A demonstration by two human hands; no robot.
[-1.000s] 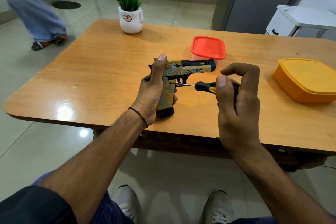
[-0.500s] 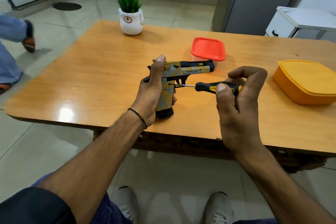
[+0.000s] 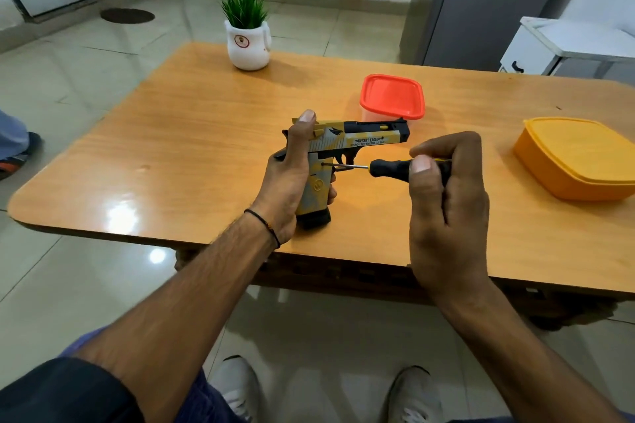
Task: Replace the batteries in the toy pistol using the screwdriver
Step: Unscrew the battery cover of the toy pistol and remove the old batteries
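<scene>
Left hand (image 3: 287,178) clamps the toy pistol (image 3: 347,148) upright, butt on the worktop (image 3: 192,134) near its front edge. Right hand (image 3: 446,203) grips the screwdriver (image 3: 395,167), tip at the grip's screw. Unscrewing step, I'd say; next needs steady turning and inward pressure.

One toy pistol (image 3: 364,142), one screwdriver (image 3: 395,168), two lidded containers: one red (image 3: 391,98), one orange (image 3: 580,158). One potted plant (image 3: 247,41). One table (image 3: 192,134). Two hands: left hand (image 3: 292,178), right hand (image 3: 446,213).
</scene>
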